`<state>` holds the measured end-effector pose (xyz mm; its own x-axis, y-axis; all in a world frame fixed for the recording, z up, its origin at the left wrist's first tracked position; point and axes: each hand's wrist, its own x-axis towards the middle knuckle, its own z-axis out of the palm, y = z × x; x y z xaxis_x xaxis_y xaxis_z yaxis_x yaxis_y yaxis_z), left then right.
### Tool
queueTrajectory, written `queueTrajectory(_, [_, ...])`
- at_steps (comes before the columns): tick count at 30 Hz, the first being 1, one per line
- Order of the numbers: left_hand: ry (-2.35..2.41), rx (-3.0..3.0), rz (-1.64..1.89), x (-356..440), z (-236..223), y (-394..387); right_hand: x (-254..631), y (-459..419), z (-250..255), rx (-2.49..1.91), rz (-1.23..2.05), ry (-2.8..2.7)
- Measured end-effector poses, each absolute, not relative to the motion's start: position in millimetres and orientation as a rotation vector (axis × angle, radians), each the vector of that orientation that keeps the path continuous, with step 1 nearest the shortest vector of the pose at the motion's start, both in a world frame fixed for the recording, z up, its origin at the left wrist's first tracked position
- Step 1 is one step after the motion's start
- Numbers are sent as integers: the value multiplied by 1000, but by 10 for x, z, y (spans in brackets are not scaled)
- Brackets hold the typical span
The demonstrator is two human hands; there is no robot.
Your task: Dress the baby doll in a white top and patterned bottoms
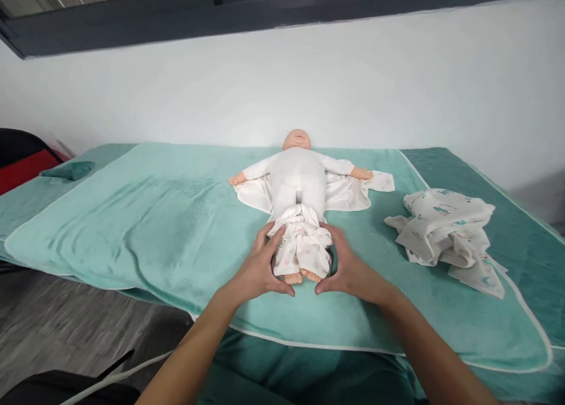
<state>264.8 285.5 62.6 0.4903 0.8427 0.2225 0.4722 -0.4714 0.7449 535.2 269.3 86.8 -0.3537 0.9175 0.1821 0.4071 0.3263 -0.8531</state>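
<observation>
A baby doll lies on its back with arms spread, its head toward the wall. White patterned baby pants are bunched around its legs, with the bare feet sticking out at the near end. My left hand curves round the left side of the pants, fingers on the cloth near the waist, thumb apart beside the foot. On the other side my right hand mirrors it, fingertips at the waist edge and thumb near the toes. Under the doll's torso and arms a white baby shirt is spread open.
A crumpled white printed cloth lies to the right. A green blanket with pale edging covers the table. Behind stands a white wall below a dark window frame. A black and red bag is at far left, a pale cable at lower left.
</observation>
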Motion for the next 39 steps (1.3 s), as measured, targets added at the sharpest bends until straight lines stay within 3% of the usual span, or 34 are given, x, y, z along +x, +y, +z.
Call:
queueTrajectory(6, [1263,2298,884,2773,562,2865,5242,2682,854,-1189,793,-1840])
queueTrajectory(31, [1319,2097,1026,2867,688,2928,5133,2687,1012,-1374,1044,-1513])
queueTrajectory(39, [1380,2015,961,2869,725,2882,5081,2662,988,-1461,894,-1604])
